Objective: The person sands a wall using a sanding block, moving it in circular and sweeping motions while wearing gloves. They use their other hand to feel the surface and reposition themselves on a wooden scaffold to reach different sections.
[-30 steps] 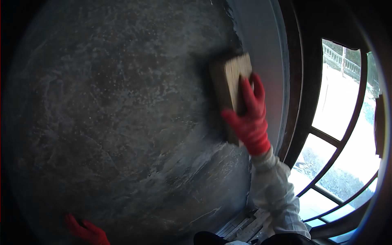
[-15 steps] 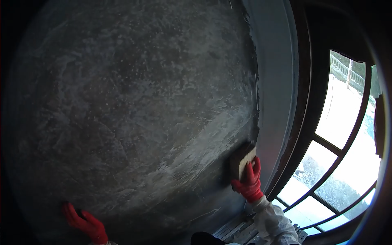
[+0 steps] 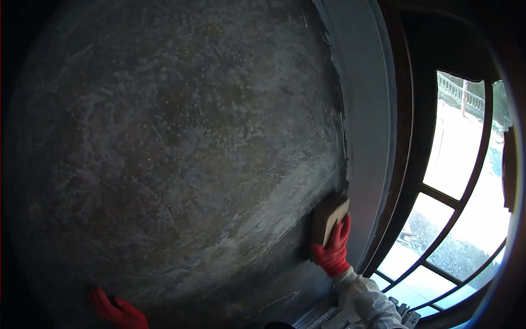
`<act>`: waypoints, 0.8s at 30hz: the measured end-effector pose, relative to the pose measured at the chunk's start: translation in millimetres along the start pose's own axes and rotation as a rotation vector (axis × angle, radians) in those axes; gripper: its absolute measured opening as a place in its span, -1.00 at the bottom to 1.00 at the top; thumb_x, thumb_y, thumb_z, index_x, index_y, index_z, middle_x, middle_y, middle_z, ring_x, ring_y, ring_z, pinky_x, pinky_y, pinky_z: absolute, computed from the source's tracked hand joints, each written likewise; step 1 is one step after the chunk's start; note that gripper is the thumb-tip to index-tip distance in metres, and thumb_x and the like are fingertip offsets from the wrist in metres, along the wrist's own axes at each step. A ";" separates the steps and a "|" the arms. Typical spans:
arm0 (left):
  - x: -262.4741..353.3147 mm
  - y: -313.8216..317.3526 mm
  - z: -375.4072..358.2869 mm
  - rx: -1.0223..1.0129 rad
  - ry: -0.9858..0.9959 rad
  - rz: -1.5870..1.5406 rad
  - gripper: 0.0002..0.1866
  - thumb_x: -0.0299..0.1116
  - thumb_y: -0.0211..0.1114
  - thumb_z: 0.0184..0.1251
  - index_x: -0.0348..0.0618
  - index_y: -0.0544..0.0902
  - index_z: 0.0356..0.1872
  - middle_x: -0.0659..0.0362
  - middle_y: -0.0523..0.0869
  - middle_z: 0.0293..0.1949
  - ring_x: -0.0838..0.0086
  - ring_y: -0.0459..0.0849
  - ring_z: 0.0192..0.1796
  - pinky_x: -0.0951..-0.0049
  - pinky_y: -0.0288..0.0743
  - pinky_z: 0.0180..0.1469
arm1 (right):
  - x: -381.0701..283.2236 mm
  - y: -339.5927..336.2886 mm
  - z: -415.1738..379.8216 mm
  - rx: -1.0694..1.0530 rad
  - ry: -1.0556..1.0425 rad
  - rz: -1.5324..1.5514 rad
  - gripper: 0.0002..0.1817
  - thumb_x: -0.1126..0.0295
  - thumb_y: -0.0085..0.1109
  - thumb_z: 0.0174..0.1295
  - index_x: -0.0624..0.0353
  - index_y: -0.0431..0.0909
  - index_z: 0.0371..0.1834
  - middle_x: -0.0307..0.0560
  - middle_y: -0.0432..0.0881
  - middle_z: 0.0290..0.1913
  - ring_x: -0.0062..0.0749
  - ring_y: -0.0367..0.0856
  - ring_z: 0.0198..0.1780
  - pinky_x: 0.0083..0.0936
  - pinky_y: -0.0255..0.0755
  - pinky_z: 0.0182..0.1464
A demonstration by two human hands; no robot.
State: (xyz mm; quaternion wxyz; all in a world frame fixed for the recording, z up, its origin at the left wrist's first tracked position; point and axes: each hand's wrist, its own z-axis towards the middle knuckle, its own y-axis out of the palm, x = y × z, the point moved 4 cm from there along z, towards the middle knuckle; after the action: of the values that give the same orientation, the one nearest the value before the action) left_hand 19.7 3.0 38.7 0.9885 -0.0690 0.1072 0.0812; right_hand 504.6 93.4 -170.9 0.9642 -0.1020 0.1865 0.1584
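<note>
Rectangular tan-and-brown sanding/float block, lower right of centre in the frame, pressed flat against the dark grey mottled plaster wall, right at the edge where the rough dark patch meets the smoother pale grey strip beside the window. Right hand in a red glove, fingers wrapped over the block's outer face, gripping it closed; white sleeve below it. Left hand, also red-gloved, at the lower left edge of the frame, fingers spread, seemingly flat on the wall, holding nothing; partly cut off by the frame, so the palm contact can't be told for sure.

Step, as a judgement: rubbing/smoothing the wall surface with the block, now working the lower right border of the patch. Pale streaks sweep across the wall just left of the block. Next move likely calls for keeping the block flat with even pressure and sliding it along the patch edge without tipping a corner into the pale strip.

Outward: dark curved window frame right of the strip, bright panes with outdoor ground beyond. Metal scaffold-like ledge at bottom centre.
</note>
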 end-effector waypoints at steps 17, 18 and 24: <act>-12.2 5.4 -7.2 0.000 0.026 0.001 -0.56 -0.36 -0.08 0.52 -0.37 0.34 0.32 -0.16 0.38 0.34 -0.05 0.33 0.38 0.03 0.15 0.40 | -40.0 -22.1 121.7 0.046 -0.117 0.057 0.02 -0.09 0.39 0.03 0.06 0.09 0.51 0.46 -0.02 0.47 0.40 0.13 0.42 0.04 0.19 0.37; -10.4 4.1 -6.4 0.002 0.020 0.010 -0.56 -0.36 -0.08 0.52 -0.37 0.34 0.32 -0.16 0.38 0.34 -0.05 0.33 0.38 0.03 0.15 0.40 | -28.1 -14.0 79.5 -0.003 -0.109 0.018 0.06 -0.12 0.38 0.03 0.04 0.02 0.53 0.51 -0.05 0.46 0.46 0.09 0.43 0.12 0.17 0.36; -9.7 4.0 -5.3 -0.024 -0.017 -0.022 -0.52 -0.34 -0.08 0.47 -0.42 0.34 0.31 -0.22 0.37 0.33 -0.16 0.30 0.38 -0.07 0.14 0.38 | 19.7 5.5 -72.1 -0.178 -0.133 0.080 0.17 -0.02 0.48 -0.15 0.08 -0.02 0.51 0.56 -0.03 0.42 0.50 0.15 0.37 0.18 0.22 0.30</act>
State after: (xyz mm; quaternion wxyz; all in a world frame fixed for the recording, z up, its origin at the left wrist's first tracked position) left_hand 8.5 4.7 35.2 0.9893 -0.0815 0.0968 0.0721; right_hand 496.5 85.3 -244.9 0.9545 -0.1691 0.1112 0.2189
